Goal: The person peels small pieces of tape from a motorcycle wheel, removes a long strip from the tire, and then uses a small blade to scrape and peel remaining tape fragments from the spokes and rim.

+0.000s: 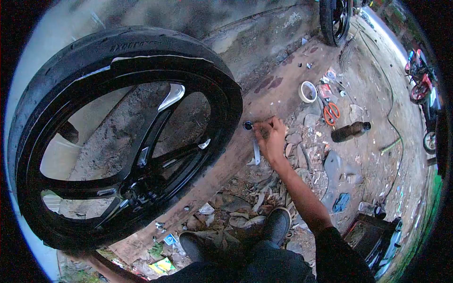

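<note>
A large black wheel with its tyre [127,42] stands tilted on the left, its dark spokes [155,127] partly silver. My right hand [271,137] is beside a small round black piece [247,125] on the brown board, right of the tyre. Its fingers are bent together near that piece; whether they hold anything is too small to tell. A thin pale strip [256,152] lies just below the hand. My left forearm [101,266] reaches to the wheel's lower edge, and the left hand is mostly hidden behind the tyre.
Orange-handled scissors [331,113], a white round tub [308,92] and a dark bottle [350,132] lie on the littered ground at right. Another wheel [336,21] stands at the top. Motorcycles [421,85] are at far right. My shoes [276,226] are below.
</note>
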The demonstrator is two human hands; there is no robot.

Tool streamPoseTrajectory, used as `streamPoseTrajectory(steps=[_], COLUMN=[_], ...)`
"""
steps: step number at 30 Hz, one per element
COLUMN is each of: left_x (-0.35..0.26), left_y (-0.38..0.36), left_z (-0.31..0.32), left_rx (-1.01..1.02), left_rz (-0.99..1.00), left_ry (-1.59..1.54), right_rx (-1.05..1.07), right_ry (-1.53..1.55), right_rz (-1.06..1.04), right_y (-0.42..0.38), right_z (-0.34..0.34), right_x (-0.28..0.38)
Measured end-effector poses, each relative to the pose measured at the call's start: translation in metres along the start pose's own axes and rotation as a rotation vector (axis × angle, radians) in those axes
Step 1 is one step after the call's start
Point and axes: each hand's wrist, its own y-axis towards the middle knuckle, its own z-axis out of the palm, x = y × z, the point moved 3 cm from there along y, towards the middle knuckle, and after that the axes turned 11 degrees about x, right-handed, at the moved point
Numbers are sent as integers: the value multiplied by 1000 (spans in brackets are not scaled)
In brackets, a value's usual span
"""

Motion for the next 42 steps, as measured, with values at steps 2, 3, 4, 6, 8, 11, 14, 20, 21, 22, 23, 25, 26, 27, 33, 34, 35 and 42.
streamPoseTrajectory(steps=[2, 3, 4, 6, 8, 11, 14, 20, 21, 22, 23, 25, 26, 27, 33, 34, 35, 42], left_x=[0, -1, -1, -1, -1, 0, 1, 4, 4, 4, 5, 5, 5, 6, 11, 10, 10, 4], left_y=[-1, 0, 0, 0, 1, 3, 6, 13, 12, 13, 14, 17, 19, 19, 29, 29, 30, 33], left_z=[-1, -2, -2, -3, -3, -1, 2, 10, 11, 12, 14, 17, 18, 18, 31, 31, 33, 38], left_rx=[1, 3, 3, 3, 4, 7, 11, 18, 18, 20, 21, 26, 26, 28, 38, 38, 41, 36], left_rz=[-3, -3, -3, -4, -3, -6, -7, -17, -14, -17, -18, -15, -16, -21, -23, -29, -30, -37], left_ry=[3, 4, 5, 7, 7, 8, 3, -6, -7, -6, -6, -7, -10, -3, -6, -6, -5, -12], right_rx=[5, 9, 5, -3, -19, -42, -77, -74, -71, -58, -45, -79, -127, -168, -185, -171, -143, -113], right_ry=[8, 12, 10, 6, 26, 14, 58, 99, 121, 120, 117, 122, 126, 130, 163, 148, 186, 299], right_rz=[-2, -3, -1, 4, 13, -4, -34, -10, 5, 5, 8, 10, 6, 1, 20, 54, 69, 127], right_y=[0, 0, -1, -1, -1, 0, -1, -4, -3, -3, -3, -4, -5, -6, -8, -10, -12, -15], right_z=[2, 3, 3, 2, -1, -5, -8, -6, -7, -5, -3, -1, -3, -4, -8, -9, -6, -11], right_x=[0, 0, 0, 1, 1, 5, 8, 12, 14, 13, 11, 11, 13, 15, 26, 30, 27, 26])
